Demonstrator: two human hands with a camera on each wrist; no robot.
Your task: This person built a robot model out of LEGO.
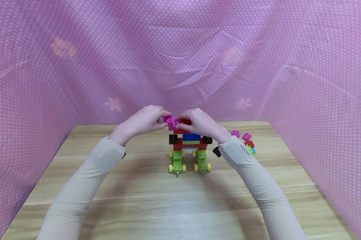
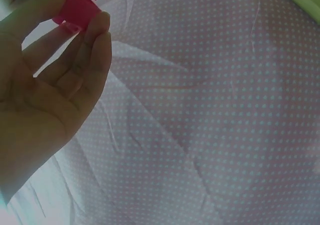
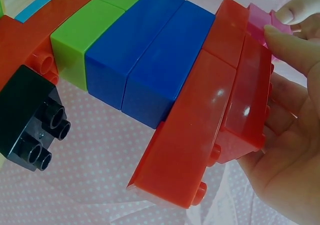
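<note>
two beige sleeves point(image 1: 78, 186) come in nearest the camera, reaching over the wooden table point(image 1: 138, 206) toward the brick model point(image 1: 190, 150), which stands mid-table on green legs with yellow wheels. left of the model's top, the left hand point(image 1: 144, 120) has its fingers curled around a magenta brick point(image 1: 171, 122), pinching it between thumb and fingertips at the model's uppermost layer; the left wrist view shows that same brick held at the fingertips with the palm loosely hollowed beneath. the magenta brick sits on or just above the red top plate point(image 3: 200, 135), and whether it is fully pressed down cannot be told. right of it, the right hand point(image 1: 199, 123) curls around the red top plate's end, fingers under its edge and thumb toward the magenta brick, steadying the model. below the plate run blue and green layers, with a black brick point(image 3: 30, 120) jutting at each side. right of the model, behind the right wrist, lies a small heap of loose bricks point(image 1: 247, 141). the brick looks light, rigid and glossy, so probably a little slippery; it seems best gripped on its flat side walls, pressing straight down while the other hand braces the tall, wheeled model.
</note>
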